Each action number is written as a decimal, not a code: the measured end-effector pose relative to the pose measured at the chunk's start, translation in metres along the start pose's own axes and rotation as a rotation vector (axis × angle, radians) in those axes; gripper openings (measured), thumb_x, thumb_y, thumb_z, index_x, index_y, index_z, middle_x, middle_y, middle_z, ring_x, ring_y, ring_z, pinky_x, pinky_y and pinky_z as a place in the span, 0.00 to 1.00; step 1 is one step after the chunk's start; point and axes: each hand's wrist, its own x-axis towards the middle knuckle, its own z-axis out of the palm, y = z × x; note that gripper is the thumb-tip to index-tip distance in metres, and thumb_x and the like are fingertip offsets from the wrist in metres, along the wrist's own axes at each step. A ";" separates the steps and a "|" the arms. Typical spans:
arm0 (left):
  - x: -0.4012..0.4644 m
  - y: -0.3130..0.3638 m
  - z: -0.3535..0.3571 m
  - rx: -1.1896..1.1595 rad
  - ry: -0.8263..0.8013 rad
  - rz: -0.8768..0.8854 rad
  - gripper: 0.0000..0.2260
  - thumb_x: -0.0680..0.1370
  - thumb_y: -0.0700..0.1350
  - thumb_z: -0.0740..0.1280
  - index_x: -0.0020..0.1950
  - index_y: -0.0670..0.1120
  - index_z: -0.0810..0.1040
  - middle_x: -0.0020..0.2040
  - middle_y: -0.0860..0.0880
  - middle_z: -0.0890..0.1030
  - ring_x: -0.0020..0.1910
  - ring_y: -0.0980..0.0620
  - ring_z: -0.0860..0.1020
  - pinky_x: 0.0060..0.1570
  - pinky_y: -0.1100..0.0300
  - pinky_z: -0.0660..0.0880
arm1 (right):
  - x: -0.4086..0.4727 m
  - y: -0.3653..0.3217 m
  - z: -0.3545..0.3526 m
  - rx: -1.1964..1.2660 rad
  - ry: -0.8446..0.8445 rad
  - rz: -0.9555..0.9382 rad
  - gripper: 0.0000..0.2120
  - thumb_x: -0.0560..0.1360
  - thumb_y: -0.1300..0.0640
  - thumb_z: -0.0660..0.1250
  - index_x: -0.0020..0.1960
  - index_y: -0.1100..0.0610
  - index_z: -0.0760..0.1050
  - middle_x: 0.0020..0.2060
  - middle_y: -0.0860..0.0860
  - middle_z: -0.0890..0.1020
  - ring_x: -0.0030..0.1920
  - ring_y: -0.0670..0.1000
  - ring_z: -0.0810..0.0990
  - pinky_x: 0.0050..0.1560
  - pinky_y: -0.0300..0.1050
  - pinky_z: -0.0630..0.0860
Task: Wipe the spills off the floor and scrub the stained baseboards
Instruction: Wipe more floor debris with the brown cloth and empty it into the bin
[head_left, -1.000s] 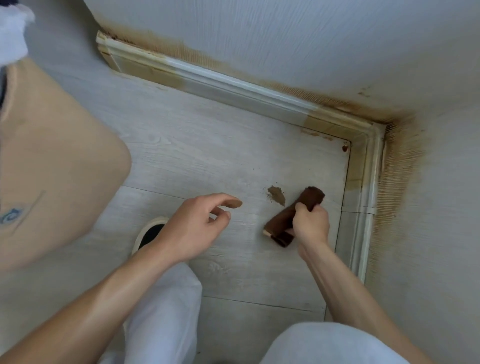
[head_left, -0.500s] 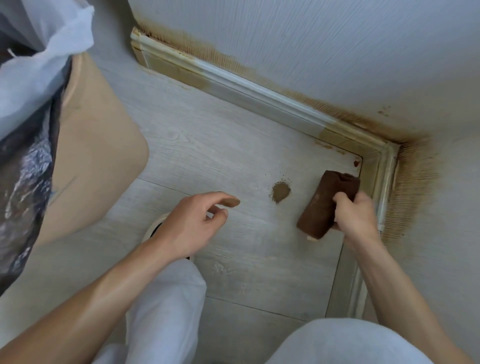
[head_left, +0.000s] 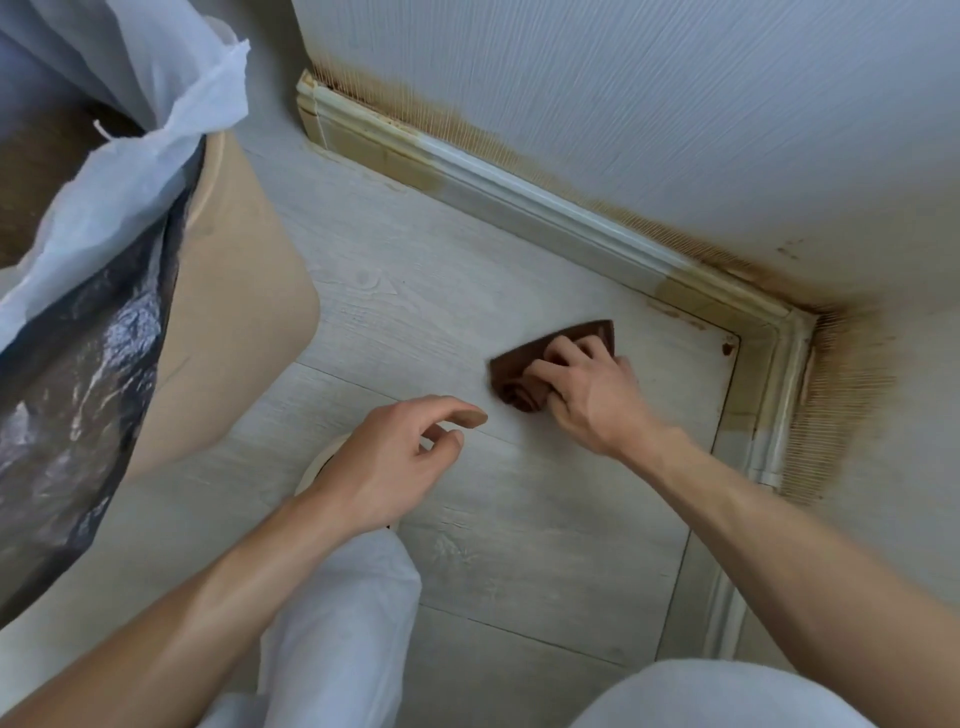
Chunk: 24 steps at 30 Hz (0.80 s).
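- Right hand (head_left: 587, 384) grips the brown cloth (head_left: 524, 371), fingers curled over it, pressing it flat on the floor (head_left: 415, 312).
- Cloth sits near the corner (head_left: 795, 322) where the two baseboards meet, well short of touching either one; part of it is bunched under the palm, one flat edge sticks out toward the corner.
- Left hand (head_left: 395, 457) hovers over the floor just on the near side of the cloth, farther from the corner; fingers loose and relaxed, holding nothing.
- Back baseboard (head_left: 519, 197) running away from the corner: brown stain next to the corner, clean white stretch in the middle, stained again at its far end.
- Side baseboard (head_left: 774, 415): stained close to the corner, whiter farther from it.
- Wall (head_left: 841, 405) around the corner carries a brown smear just above both baseboards.
- Small dark red spot (head_left: 729, 347) on the floor, between cloth and corner.
- Tan bin (head_left: 234, 312) with white and dark liner bags (head_left: 104, 234) stands well apart from the corner, on the far side of the left hand.
- White trouser knees (head_left: 343, 623) at frame bottom.
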 end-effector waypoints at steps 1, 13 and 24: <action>0.001 0.000 0.000 -0.003 0.005 0.001 0.13 0.83 0.43 0.65 0.63 0.58 0.82 0.58 0.68 0.82 0.57 0.65 0.80 0.55 0.70 0.73 | -0.006 0.008 0.000 0.010 -0.023 -0.004 0.18 0.80 0.52 0.58 0.70 0.44 0.71 0.64 0.48 0.71 0.63 0.58 0.69 0.53 0.59 0.74; -0.002 -0.002 -0.001 -0.017 -0.011 0.017 0.13 0.83 0.44 0.65 0.63 0.58 0.82 0.58 0.68 0.82 0.57 0.66 0.79 0.54 0.71 0.72 | -0.017 0.036 0.005 0.282 0.167 0.409 0.13 0.84 0.55 0.56 0.66 0.57 0.71 0.53 0.57 0.75 0.44 0.55 0.73 0.43 0.49 0.68; 0.004 -0.011 -0.002 -0.030 0.013 0.007 0.13 0.82 0.42 0.66 0.61 0.57 0.84 0.56 0.66 0.83 0.55 0.67 0.80 0.53 0.74 0.71 | -0.070 0.032 0.009 0.626 0.385 0.649 0.09 0.83 0.59 0.55 0.56 0.56 0.73 0.46 0.54 0.78 0.44 0.51 0.76 0.40 0.47 0.69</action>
